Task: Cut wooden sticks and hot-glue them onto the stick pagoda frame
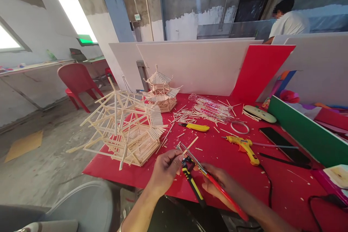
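Note:
My left hand (pixel 165 166) pinches a thin wooden stick (pixel 190 145) that points up and right over the red table (pixel 217 152). My right hand (pixel 217 183) is closed round red-handled cutters (pixel 214 181), their metal jaws reaching up left to the stick by my left fingertips. Black-and-yellow pliers (pixel 191 179) lie between my hands on the table. A large tilted stick-built roof frame (pixel 125 127) stands just left of my left hand. Behind it sits a small finished stick pagoda (pixel 161 92).
A yellow glue gun (pixel 244 146) with a black cord, a yellow utility knife (pixel 195 127), a tape ring (pixel 240 127), a bag of sticks (pixel 209 108), a phone (pixel 284 145) and loose sticks lie on the table. White, red and green boards stand behind. Another person (pixel 288 18) sits beyond. Red chair (pixel 78 79) at left.

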`<control>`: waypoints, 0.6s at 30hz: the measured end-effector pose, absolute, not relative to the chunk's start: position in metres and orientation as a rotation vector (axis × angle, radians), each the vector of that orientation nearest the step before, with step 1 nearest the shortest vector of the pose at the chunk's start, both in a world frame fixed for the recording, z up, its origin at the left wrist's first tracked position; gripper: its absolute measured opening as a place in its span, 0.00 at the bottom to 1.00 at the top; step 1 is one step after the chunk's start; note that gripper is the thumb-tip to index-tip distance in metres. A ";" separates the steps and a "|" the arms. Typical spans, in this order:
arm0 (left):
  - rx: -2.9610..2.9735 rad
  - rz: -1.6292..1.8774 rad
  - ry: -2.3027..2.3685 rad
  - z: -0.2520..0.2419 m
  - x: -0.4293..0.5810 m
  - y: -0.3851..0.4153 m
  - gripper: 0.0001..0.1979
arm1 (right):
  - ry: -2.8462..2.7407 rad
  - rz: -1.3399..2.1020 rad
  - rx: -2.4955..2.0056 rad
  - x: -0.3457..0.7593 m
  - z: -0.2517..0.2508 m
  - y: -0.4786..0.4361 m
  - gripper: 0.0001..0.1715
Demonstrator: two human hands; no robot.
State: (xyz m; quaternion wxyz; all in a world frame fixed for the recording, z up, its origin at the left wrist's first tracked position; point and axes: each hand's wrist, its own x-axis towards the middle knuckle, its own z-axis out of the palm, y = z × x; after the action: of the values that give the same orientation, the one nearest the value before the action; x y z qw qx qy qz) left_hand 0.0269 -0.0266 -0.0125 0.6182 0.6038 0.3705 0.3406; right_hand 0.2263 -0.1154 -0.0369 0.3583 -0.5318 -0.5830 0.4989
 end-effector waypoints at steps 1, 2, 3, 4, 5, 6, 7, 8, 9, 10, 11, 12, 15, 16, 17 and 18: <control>1.359 0.796 0.872 -0.014 0.027 -0.026 0.16 | -1.504 1.284 -1.369 0.227 -0.035 -0.116 0.25; 1.319 0.822 0.899 -0.015 0.027 -0.025 0.16 | -1.510 1.276 -1.373 0.228 -0.033 -0.116 0.26; 1.274 0.855 0.928 -0.016 0.026 -0.025 0.16 | -1.518 1.261 -1.391 0.231 -0.030 -0.116 0.26; 1.231 0.892 0.956 -0.017 0.026 -0.024 0.16 | -1.525 1.239 -1.422 0.234 -0.026 -0.116 0.25; 1.197 0.926 0.978 -0.019 0.026 -0.023 0.17 | -1.526 1.209 -1.472 0.238 -0.023 -0.115 0.25; 1.176 0.951 0.991 -0.020 0.026 -0.023 0.17 | -1.527 1.173 -1.543 0.242 -0.020 -0.113 0.25; 1.168 0.966 0.995 -0.021 0.026 -0.022 0.18 | -1.526 1.134 -1.630 0.247 -0.018 -0.111 0.26; 1.168 0.967 0.992 -0.022 0.026 -0.022 0.18 | -1.529 1.094 -1.721 0.251 -0.016 -0.107 0.28; 1.170 0.963 0.987 -0.024 0.025 -0.023 0.18 | -1.538 1.062 -1.804 0.255 -0.015 -0.103 0.29; 1.172 0.957 0.982 -0.025 0.025 -0.023 0.18 | -1.557 1.027 -1.877 0.259 -0.015 -0.098 0.29; 1.172 0.949 0.978 -0.026 0.025 -0.024 0.18 | -1.590 0.973 -1.945 0.262 -0.016 -0.092 0.29; 1.169 0.943 0.977 -0.027 0.024 -0.024 0.17 | -1.645 0.874 -2.020 0.265 -0.018 -0.086 0.29; 1.160 0.911 0.989 -0.029 0.022 -0.026 0.16 | -1.826 0.428 -2.251 0.270 -0.031 -0.067 0.31; 1.159 0.898 0.992 -0.028 0.021 -0.027 0.16 | -1.868 0.305 -2.299 0.270 -0.036 -0.063 0.32; 1.158 0.886 0.998 -0.028 0.019 -0.028 0.16 | -1.903 0.230 -2.319 0.271 -0.041 -0.059 0.32; 1.154 0.878 1.004 -0.027 0.018 -0.029 0.16 | -1.930 0.193 -2.317 0.271 -0.046 -0.057 0.32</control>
State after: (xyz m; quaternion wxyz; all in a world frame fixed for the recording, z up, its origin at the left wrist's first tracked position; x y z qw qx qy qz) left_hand 0.0178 -0.0287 -0.0270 0.6357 0.5050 0.4395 0.3842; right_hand 0.2707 -0.0568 -0.0457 0.0598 -0.7654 -0.6376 0.0636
